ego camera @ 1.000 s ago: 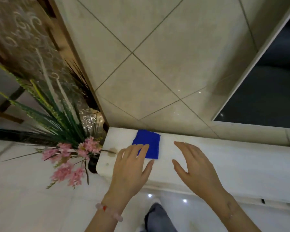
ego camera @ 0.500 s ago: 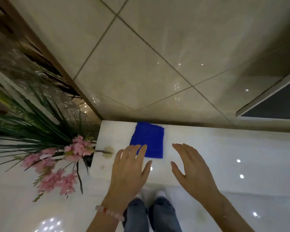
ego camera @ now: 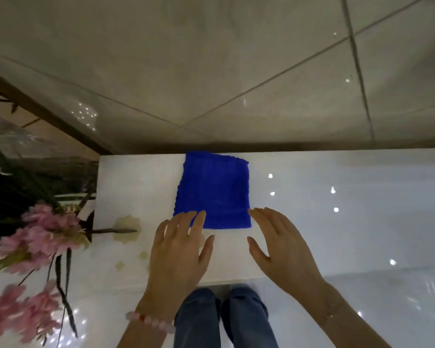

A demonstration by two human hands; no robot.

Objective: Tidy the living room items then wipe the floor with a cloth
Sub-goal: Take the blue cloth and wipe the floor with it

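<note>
A folded blue cloth (ego camera: pixel 214 189) lies flat on a glossy white ledge (ego camera: pixel 337 217), its far edge against the tiled wall. My left hand (ego camera: pixel 178 249) hovers over the ledge with fingers straight, its fingertips overlapping the cloth's near left corner. My right hand (ego camera: pixel 281 244) is spread open just right of the cloth's near right corner, fingertips at its edge. Neither hand holds anything. A pink bead bracelet sits on my left wrist.
Pink artificial flowers with long green leaves (ego camera: pixel 35 237) stand at the left, one stem reaching over the ledge's left end. Yellowish stains (ego camera: pixel 126 228) mark the ledge near that stem. My legs in jeans (ego camera: pixel 224 320) are below, over the shiny white floor (ego camera: pixel 399 297).
The view has tilted down and moved closer, so the cloth looks larger. Both hands have stayed spread just in front of the cloth, fingertips now at its near corners.
</note>
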